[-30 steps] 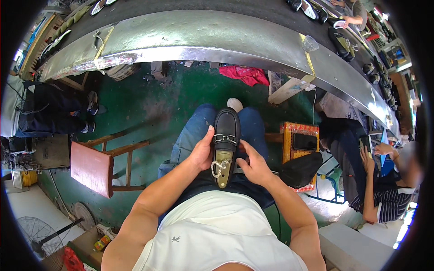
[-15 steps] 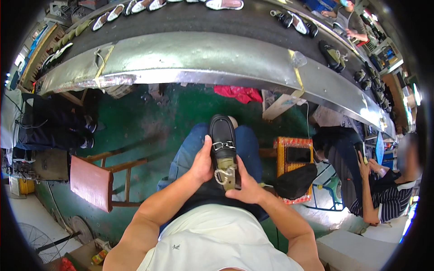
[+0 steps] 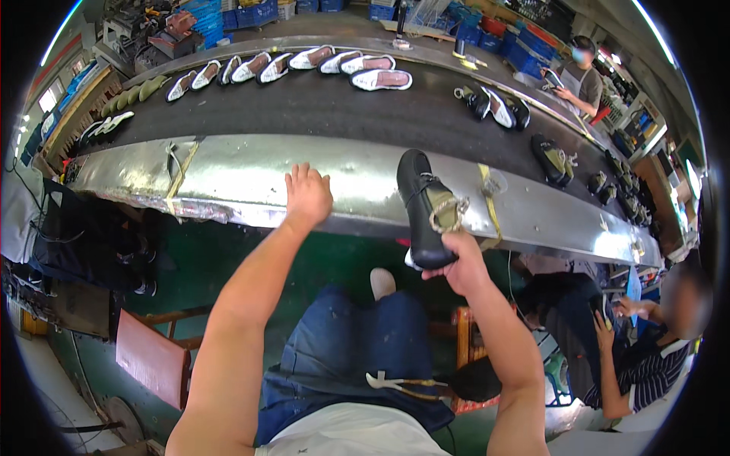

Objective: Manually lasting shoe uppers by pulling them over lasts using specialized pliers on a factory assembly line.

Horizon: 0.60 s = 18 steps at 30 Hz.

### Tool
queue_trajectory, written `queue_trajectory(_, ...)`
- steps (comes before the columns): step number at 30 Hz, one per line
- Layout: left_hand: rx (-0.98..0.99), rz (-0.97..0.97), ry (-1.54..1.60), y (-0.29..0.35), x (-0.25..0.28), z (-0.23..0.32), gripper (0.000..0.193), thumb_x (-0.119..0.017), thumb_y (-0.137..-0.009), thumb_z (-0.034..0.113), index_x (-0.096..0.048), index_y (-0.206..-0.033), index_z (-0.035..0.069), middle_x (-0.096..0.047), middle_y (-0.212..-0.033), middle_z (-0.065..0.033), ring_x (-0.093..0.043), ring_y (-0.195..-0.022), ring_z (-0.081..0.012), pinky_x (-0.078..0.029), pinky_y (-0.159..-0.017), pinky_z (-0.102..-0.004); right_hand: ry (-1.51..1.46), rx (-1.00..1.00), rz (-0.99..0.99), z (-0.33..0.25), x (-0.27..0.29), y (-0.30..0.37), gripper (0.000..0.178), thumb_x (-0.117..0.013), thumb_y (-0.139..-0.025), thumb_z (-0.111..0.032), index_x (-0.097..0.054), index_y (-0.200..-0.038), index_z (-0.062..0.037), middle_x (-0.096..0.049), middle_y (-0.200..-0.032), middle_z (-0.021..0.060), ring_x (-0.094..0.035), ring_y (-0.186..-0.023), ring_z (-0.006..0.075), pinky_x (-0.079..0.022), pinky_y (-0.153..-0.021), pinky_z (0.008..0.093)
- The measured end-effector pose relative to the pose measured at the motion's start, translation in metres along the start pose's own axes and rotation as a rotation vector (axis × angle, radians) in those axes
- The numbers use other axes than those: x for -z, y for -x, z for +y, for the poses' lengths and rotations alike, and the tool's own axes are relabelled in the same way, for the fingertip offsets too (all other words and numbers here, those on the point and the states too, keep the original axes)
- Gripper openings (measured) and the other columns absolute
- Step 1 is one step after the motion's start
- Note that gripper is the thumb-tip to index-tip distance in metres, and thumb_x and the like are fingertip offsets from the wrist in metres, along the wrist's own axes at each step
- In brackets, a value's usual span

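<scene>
My right hand (image 3: 462, 266) grips a black shoe (image 3: 417, 205) near its heel, thumb on top. The toe points away from me and overlaps the metal ledge of the conveyor. An olive-coloured shoe last (image 3: 439, 205) with a loop of pale cord sits inside the shoe's opening. My left hand (image 3: 309, 196) holds nothing and lies on the shiny metal ledge (image 3: 243, 178), its fingers stretched forward and slightly apart. Across my lap rests a plier-like tool (image 3: 403, 382) with a metal head and yellowish handles.
Beyond the ledge runs a dark conveyor belt (image 3: 304, 114). White shoe pieces (image 3: 382, 80) line its far side; black shoes on lasts (image 3: 553, 159) stand at right. A pink-topped stool (image 3: 150, 357) is at left. Co-workers (image 3: 654, 349) are at right and across the belt (image 3: 582, 83).
The shoe has moved from above my lap forward to the ledge in my right hand. My left hand has let go of it and reached to the ledge. The view has tilted up.
</scene>
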<state>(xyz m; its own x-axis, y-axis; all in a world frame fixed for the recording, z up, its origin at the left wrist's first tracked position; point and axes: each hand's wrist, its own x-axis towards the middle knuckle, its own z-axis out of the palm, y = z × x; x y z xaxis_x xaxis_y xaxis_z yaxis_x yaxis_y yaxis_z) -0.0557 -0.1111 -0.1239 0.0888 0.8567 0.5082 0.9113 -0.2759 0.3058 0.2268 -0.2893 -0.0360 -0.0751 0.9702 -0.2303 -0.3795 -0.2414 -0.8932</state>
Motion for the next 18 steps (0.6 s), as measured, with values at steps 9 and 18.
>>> queue_trajectory(9,0.075,-0.189,-0.025,-0.008,-0.002,0.004,0.040,-0.051,-0.102,0.031,-0.073,-0.093,0.000,-0.048,-0.150,-0.0198,-0.038,-0.144,-0.0384,-0.023,-0.118,-0.0629,0.335,0.213,0.542,-0.083,0.051,-0.274,0.042,-0.062,-0.089,-0.037,-0.060,-0.115,-0.0031,-0.068,-0.092,0.0131,-0.069,-0.078,0.0253,-0.059,-0.056,0.0425)
queue_trajectory(18,0.087,-0.399,-0.060,-0.019,0.013,0.002,0.039,-0.044,-0.104,0.033,-0.074,-0.113,0.011,-0.046,-0.152,-0.0182,-0.033,-0.147,-0.0372,-0.025,-0.117,-0.0652,1.403,0.404,0.760,-0.037,0.151,-0.359,0.055,-0.050,-0.101,-0.048,-0.053,-0.123,0.0023,-0.067,-0.113,0.0295,-0.063,-0.108,0.0488,-0.050,-0.091,0.0543)
